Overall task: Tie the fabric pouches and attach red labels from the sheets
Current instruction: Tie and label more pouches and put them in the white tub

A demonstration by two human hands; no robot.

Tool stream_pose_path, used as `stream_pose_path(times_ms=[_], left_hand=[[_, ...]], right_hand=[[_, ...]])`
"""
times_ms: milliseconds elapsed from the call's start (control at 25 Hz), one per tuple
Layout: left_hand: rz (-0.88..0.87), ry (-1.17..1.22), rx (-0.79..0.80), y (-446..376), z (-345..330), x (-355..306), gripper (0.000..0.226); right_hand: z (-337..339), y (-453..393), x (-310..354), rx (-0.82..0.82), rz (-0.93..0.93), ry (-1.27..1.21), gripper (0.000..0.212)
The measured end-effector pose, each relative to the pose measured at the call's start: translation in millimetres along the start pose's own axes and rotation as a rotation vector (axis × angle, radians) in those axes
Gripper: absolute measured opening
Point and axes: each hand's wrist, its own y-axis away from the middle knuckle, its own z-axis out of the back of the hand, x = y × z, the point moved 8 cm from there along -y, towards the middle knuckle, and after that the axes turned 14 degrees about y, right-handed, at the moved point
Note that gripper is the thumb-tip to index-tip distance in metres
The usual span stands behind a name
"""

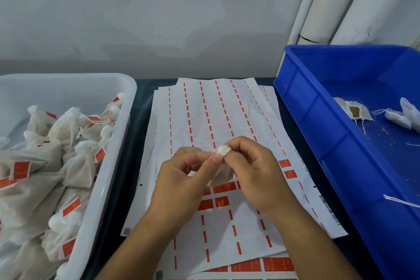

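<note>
The body of the fabric pouch point(221, 171) is largely concealed behind the fingers of both hands; only its gathered white neck and part of its lower portion are visible, and the state of its knot cannot be determined. The print on the red labels point(223, 187) is too small to be read. Both forearms are extended from the lower edge of the view, and the hands are brought together above the label sheets point(211, 120). The left hand point(181, 179) is held with its fingers curled, and the thin white drawstring point(208, 144) is pinched between thumb and forefinger. The right hand point(254, 170) is closed around the neck of the pouch. A white tub point(106, 179) of labelled pouches is positioned at the left, and a blue crate point(322, 125) containing untied pouches at the right.
</note>
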Motion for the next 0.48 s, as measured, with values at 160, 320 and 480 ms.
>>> stream_pose_path(times_ms=[160, 320, 480], left_hand=[[-0.026, -0.035, -0.045, 0, 3, -1, 0.035], [-0.061, -0.087, -0.061, -1, 5, -2, 0.039], [-0.08, -0.108, -0.073, -4, 8, 0, 0.037]], right_hand=[[-7, 0, -9, 0.101, -0.117, -0.06, 0.019], [-14, 3, -16, 0.183, -0.24, -0.276, 0.021], [-20, 5, -19, 0.267, -0.323, -0.567, 0.037]])
